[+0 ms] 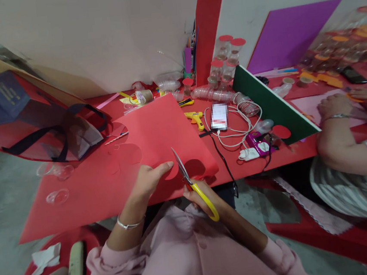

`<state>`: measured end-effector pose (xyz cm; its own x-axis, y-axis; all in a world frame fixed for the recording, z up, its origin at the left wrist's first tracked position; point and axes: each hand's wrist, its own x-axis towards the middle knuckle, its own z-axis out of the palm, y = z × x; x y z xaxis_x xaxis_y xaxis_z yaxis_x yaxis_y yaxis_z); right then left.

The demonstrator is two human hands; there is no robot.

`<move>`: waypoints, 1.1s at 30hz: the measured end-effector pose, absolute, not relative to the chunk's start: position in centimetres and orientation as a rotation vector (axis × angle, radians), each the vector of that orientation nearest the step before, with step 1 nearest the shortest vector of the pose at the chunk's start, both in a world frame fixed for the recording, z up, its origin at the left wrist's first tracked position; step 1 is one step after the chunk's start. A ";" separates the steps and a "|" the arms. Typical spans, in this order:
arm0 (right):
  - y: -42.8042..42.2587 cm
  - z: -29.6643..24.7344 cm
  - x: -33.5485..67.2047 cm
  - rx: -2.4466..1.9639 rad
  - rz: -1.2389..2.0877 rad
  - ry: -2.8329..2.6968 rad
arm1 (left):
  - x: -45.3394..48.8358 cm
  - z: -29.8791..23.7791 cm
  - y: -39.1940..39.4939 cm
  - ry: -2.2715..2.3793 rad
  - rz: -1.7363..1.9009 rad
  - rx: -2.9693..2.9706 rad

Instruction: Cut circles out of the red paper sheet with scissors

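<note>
Scissors with yellow handles point(195, 187) are pointing away from the wearer at the table's near edge, the right hand point(212, 192) gripping them by the handles. Beside the blades, the left hand point(150, 179) is pinching a small red paper piece point(173, 171) — its thumb is lying on top, while its fingers are hiding beneath. A large red sheet point(160, 131) is lying just beyond both hands on the red table point(79, 203). Farther out, a yellow glue gun point(196, 119) is lying near a phone point(219, 114), around which a white cable is coiling. To the right, a green board point(271, 103) is standing on edge — beyond it, a co-worker's hand point(334, 105) is resting on pink paper point(310, 104). At far left, a bag with dark handles point(41, 125) is leaning over the table.
</note>
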<state>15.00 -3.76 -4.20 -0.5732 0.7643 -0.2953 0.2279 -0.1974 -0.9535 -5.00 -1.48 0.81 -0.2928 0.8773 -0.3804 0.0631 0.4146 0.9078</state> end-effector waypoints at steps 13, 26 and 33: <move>-3.9 -4.7 14.5 -1.183 1.781 -1.615 | -4.6 -0.6 -1.4 1.451 1.285 0.679; -4.5 -6.1 12.4 -1.164 1.757 -1.523 | -0.4 -1.6 -1.7 1.268 1.789 0.470; -4.9 -7.8 11.4 -1.158 1.904 -1.376 | -0.3 -0.6 -1.8 1.278 1.752 0.510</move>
<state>11.44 -4.90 -7.80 -0.5016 0.7965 -0.3376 0.0708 -0.3512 -0.9336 -0.26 -1.82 -0.58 -0.5265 0.8341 -0.1645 -0.4114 -0.0806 0.9079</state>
